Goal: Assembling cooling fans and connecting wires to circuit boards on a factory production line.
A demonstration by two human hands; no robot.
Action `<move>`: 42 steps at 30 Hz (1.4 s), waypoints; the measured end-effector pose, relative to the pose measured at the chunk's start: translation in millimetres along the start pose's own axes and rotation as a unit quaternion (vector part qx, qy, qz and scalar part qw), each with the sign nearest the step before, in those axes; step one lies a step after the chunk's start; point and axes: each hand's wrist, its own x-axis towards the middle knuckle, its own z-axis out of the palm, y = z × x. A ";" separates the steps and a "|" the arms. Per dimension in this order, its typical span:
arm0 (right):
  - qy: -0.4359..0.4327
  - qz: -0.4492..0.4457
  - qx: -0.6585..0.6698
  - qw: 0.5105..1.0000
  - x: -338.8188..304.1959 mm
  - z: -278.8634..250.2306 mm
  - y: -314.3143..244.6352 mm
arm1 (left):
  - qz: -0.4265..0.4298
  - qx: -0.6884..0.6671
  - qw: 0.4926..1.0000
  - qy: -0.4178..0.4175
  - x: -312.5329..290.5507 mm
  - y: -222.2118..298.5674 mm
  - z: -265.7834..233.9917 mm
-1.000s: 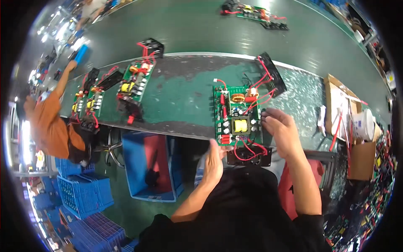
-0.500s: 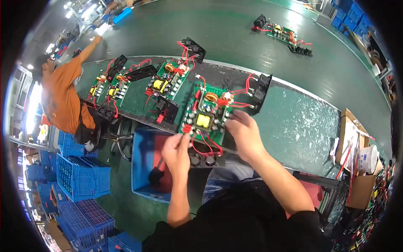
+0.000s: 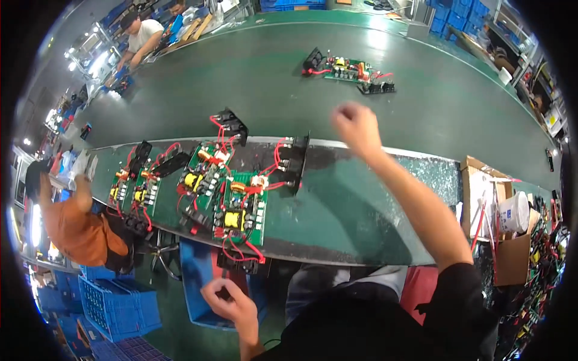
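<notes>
1. The circuit board (image 3: 244, 210) nearest the hands is a flat green rectangle crowded with small parts: a squarish yellow-wrapped block, a ring-shaped copper-coloured coil and a row of pale tabs along its right side.
2. Thin, glossy red wires loop from its far end to a black panel (image 3: 295, 162) standing on edge, and from its near end to a dark fan block (image 3: 238, 263).
3. The workbench (image 3: 337, 210) under it is green, scuffed and dark-patched, turning to pale flecks below and right of the right hand (image 3: 357, 126).
4. The board lies forward of the left hand (image 3: 232, 304) and to the left of and nearer the body than the right hand; neither touches it.
5. The hands are well apart. The left curls round a dark gap, with nothing visible in it; whether its fingertips meet cannot be told. The right is loosely curled, its inner side hidden, so whether it holds anything cannot be told.
6. The fan block overhangs the bench's near edge, just beyond the left hand, which is over a smooth-walled blue bin (image 3: 191, 289).
7. Beneath the right forearm, bench top stretches from the board to a cardboard box (image 3: 512, 259); past the pale far edge, the right hand is over a smooth, dark green surface (image 3: 259, 78).
</notes>
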 end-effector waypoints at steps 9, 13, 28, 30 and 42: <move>0.058 0.117 -0.428 0.894 164.4 0.8 134.4 | 0.066 -0.139 0.972 -0.176 -6.9 60.0 37.5; 0.017 0.131 -0.364 0.922 159.1 -32.7 97.9 | 0.129 -0.192 0.946 -0.228 -1.2 77.8 57.6; 0.072 0.064 -0.341 0.935 -197.0 -168.4 -37.1 | -0.112 -0.317 0.864 -0.373 -13.2 171.5 163.0; 0.070 0.053 -0.263 0.961 -242.7 -173.8 -39.4 | 0.101 -0.217 0.952 -0.191 -6.6 182.9 156.8; -0.011 -0.291 -0.263 0.920 -231.9 -217.1 -2.0 | 0.094 -0.089 0.885 -0.447 34.8 144.9 140.5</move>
